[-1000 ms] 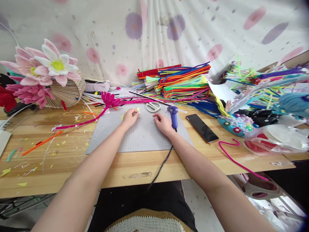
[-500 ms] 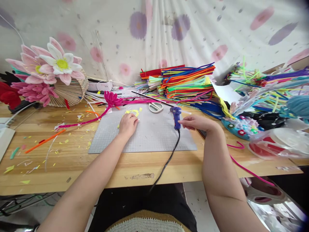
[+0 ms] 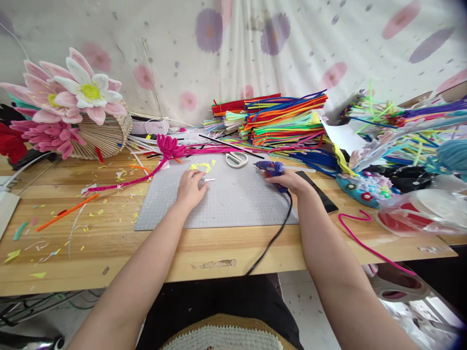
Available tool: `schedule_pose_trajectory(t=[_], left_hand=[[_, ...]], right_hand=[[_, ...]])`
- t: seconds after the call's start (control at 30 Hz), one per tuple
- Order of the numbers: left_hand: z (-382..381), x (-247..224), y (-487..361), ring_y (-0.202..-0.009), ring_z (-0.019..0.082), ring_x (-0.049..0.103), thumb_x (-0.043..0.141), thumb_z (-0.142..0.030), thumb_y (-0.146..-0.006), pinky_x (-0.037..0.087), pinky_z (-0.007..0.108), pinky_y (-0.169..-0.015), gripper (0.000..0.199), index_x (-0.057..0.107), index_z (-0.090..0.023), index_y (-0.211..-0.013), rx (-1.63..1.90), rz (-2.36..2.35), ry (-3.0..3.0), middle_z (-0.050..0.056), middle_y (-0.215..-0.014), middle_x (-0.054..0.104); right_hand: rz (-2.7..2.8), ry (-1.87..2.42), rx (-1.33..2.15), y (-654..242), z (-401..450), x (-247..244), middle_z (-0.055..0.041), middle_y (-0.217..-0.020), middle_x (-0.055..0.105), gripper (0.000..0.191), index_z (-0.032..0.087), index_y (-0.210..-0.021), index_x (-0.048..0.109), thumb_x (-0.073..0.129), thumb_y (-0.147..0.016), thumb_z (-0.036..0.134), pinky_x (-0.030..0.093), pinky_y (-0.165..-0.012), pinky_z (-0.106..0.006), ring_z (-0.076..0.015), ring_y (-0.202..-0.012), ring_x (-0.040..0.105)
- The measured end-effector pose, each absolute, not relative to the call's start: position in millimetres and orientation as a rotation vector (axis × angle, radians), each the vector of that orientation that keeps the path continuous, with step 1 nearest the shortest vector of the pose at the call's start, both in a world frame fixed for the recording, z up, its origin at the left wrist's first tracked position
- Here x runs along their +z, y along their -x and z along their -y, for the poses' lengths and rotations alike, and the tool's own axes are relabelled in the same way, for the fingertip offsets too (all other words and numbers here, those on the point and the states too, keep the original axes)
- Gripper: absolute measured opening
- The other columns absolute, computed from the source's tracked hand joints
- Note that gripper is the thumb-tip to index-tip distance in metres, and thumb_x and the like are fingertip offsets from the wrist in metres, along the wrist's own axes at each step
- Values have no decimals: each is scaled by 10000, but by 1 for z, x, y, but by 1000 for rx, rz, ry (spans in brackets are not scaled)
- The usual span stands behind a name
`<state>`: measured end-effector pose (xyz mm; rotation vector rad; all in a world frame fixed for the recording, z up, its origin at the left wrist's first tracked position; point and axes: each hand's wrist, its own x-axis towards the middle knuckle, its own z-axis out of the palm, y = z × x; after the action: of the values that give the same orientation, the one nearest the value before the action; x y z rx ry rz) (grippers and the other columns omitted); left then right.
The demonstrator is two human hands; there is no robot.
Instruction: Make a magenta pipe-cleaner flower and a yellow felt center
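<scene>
My right hand (image 3: 288,180) is closed round a blue glue gun (image 3: 273,168), whose nozzle points left over the right part of the grey cutting mat (image 3: 233,209). A clear glue stick juts from its back, and its black cord runs down across the table edge. On the mat's left part, my left hand (image 3: 191,188) pinches a small white piece (image 3: 209,180) between its fingertips. Just beyond those fingers lie yellow pieces (image 3: 204,167). White-handled scissors (image 3: 237,159) rest at the mat's back edge.
Left of the mat are a pink fuzzy flower (image 3: 170,147), an orange stick (image 3: 67,212) and yellow scraps. Bundled pipe cleaners (image 3: 284,121) are stacked behind. A black phone-like slab (image 3: 316,190) and a pink pipe cleaner (image 3: 365,245) lie at the right.
My right hand has taken hold of the glue gun and turned it from upright to nozzle-left. The black slab is uncovered. My left hand has shifted slightly left, and the white piece shows more.
</scene>
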<state>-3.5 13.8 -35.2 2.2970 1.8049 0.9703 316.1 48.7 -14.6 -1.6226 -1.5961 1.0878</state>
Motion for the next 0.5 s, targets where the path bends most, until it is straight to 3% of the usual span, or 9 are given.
schedule_pose_trajectory(t=[0.13,0.3,0.5], left_hand=[[-16,-33,4,-1028,254,494,580,-243,-730,358,380,-965,263,649,-172,-974,969,-1894,-2228,101,-1021,581],[-22,-36,-3,-1024,242,505,598,-236,-724,246,420,-1052,170,661,-194,-876,952,-1880,-2197,85,-992,587],[-22,-38,-1,-1008,228,516,613,-225,-714,179,444,-1077,82,650,-228,-787,978,-1872,-2181,59,-948,594]], right_hand=[[1581,1575,1089,-326,-49,-15,-91,-995,658,395,149,-943,645,691,-565,255,456,-800,-331,-203,-879,604],[1545,1658,906,-315,-60,-25,-83,-978,661,486,145,-999,637,697,-574,373,436,-831,-338,-212,-904,600],[1773,1885,559,-324,-54,-13,-80,-846,665,548,177,-944,656,663,-563,572,439,-695,-331,-225,-784,599]])
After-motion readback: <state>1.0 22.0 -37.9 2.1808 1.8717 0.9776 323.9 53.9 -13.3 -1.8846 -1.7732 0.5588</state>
